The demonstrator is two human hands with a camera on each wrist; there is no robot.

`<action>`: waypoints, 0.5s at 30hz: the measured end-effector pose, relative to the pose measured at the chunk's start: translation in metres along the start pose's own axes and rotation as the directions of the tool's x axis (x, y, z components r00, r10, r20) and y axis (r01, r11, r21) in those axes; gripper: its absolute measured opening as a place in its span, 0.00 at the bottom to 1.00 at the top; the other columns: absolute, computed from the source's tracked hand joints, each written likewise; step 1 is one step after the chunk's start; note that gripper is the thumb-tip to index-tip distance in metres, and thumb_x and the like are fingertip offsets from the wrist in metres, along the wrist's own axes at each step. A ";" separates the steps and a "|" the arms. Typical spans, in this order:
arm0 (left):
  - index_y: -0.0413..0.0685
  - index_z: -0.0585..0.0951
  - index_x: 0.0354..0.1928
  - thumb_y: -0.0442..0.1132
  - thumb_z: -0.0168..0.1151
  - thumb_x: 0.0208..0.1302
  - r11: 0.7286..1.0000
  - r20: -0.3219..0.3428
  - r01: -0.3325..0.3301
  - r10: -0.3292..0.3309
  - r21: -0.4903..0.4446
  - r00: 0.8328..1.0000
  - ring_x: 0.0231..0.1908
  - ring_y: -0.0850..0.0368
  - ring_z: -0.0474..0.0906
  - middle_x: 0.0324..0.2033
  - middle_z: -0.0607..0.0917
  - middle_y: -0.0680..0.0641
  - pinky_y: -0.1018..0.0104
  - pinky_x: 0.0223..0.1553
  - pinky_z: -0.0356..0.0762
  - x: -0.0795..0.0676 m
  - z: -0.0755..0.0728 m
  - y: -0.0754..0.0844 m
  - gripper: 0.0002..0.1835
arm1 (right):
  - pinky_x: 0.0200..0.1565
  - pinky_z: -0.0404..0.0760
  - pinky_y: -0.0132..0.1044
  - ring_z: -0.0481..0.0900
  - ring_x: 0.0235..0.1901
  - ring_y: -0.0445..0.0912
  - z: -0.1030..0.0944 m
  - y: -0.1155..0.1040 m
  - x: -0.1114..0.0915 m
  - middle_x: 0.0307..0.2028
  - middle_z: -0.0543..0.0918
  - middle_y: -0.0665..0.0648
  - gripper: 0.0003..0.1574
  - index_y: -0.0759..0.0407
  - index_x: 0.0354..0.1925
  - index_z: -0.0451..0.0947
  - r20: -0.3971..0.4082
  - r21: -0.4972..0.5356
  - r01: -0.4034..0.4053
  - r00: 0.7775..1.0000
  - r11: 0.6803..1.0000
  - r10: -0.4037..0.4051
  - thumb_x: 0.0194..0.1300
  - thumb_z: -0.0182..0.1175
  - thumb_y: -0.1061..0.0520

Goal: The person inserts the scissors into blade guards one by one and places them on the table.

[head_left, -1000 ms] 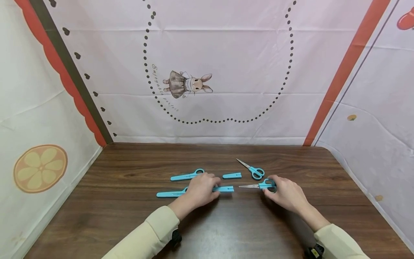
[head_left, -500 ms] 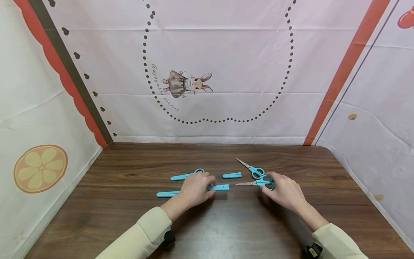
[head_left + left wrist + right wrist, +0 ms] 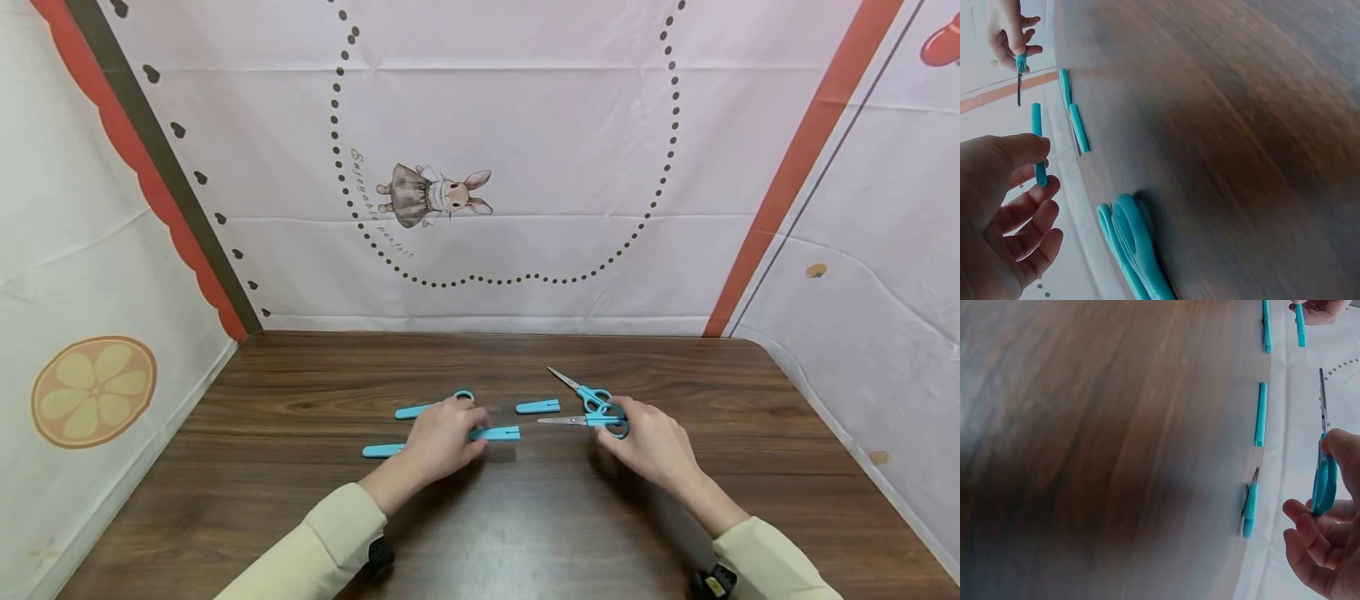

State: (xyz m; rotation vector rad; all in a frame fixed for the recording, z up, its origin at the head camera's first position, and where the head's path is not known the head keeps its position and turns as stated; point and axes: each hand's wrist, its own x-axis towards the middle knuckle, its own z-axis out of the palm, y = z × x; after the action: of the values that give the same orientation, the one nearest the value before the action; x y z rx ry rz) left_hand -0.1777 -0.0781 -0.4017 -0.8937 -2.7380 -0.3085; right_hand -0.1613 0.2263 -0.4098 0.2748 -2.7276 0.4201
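Above the tabletop (image 3: 525,517), left hand (image 3: 441,437) pinches a sheath (image 3: 498,433), right hand (image 3: 652,442) scissors (image 3: 592,420), likely light, stiff, safest by the handles (image 3: 1324,484).

Left hand (image 3: 444,435) pinches blue sheath (image 3: 498,433), slotted end toward right hand (image 3: 654,440). Right hand holds bare scissors (image 3: 588,421), blades toward left hand. Loose sheath (image 3: 537,407) on worktop (image 3: 525,517), beyond and between hands. Second scissors (image 3: 587,395) just beyond right hand.
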 end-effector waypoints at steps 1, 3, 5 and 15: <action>0.58 0.83 0.35 0.48 0.67 0.54 1.000 -0.004 0.001 -0.001 -0.001 1.000 0.26 0.62 0.72 0.28 0.78 0.57 0.71 0.23 0.69 -0.001 0.000 -0.001 0.08 | 0.23 0.71 0.40 0.74 0.25 0.44 0.000 -0.001 0.000 0.33 0.83 0.58 0.31 0.60 0.47 0.78 0.002 0.002 -0.003 1.000 1.000 0.003 0.48 0.66 0.43; 0.57 0.83 0.35 0.47 0.67 0.53 1.000 -0.008 0.002 -0.002 -0.006 1.000 0.27 0.62 0.73 0.28 0.78 0.57 0.70 0.24 0.70 -0.002 0.000 -0.003 0.08 | 0.22 0.70 0.39 0.73 0.24 0.44 0.001 -0.003 0.000 0.33 0.83 0.57 0.31 0.60 0.47 0.78 0.004 0.005 -0.008 1.000 1.000 0.008 0.48 0.66 0.43; 0.57 0.83 0.35 0.47 0.67 0.53 1.000 -0.013 0.003 -0.003 -0.011 1.000 0.28 0.61 0.74 0.29 0.79 0.57 0.69 0.26 0.71 -0.003 -0.001 -0.005 0.08 | 0.22 0.69 0.38 0.71 0.24 0.43 0.001 -0.006 0.001 0.32 0.82 0.57 0.31 0.59 0.47 0.78 0.008 0.009 -0.012 1.000 1.000 0.012 0.49 0.66 0.43; 0.57 0.83 0.34 0.47 0.67 0.53 1.000 -0.040 0.005 -0.005 -0.010 0.999 0.26 0.62 0.71 0.28 0.79 0.58 0.69 0.26 0.69 -0.008 0.000 -0.014 0.07 | 0.21 0.70 0.39 0.74 0.25 0.43 0.005 -0.018 0.002 0.32 0.82 0.55 0.30 0.58 0.47 0.78 0.004 0.019 -0.008 1.000 1.000 0.008 0.48 0.66 0.43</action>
State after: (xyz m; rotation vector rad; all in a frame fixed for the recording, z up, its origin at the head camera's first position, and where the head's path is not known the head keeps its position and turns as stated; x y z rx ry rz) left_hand -0.1792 -0.0937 -0.4055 -0.8738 -2.7048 -0.3376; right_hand -0.1607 0.2080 -0.4092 0.2700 -2.7308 0.4491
